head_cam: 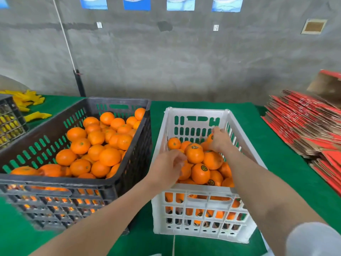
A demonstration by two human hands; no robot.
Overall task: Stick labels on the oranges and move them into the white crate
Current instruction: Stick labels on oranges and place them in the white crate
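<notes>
The white crate (200, 189) stands at centre right, about half full of oranges, several with dark round labels (204, 168). To its left, the black crate (55, 183) holds a pile of unlabelled oranges (109, 157). My left hand (167, 168) is low over the white crate's front left, back up, with its fingers curled over an orange (185, 171) that lies on the heap. My right hand (221, 140) reaches to the crate's far right and grips a labelled orange (210, 138) just above the pile.
Both crates sit on a green table cover (287, 163). Flat red cartons (304, 130) are stacked at the right. Yellow pieces (27, 102) and another dark crate (9, 121) lie at the far left. A grey wall stands close behind.
</notes>
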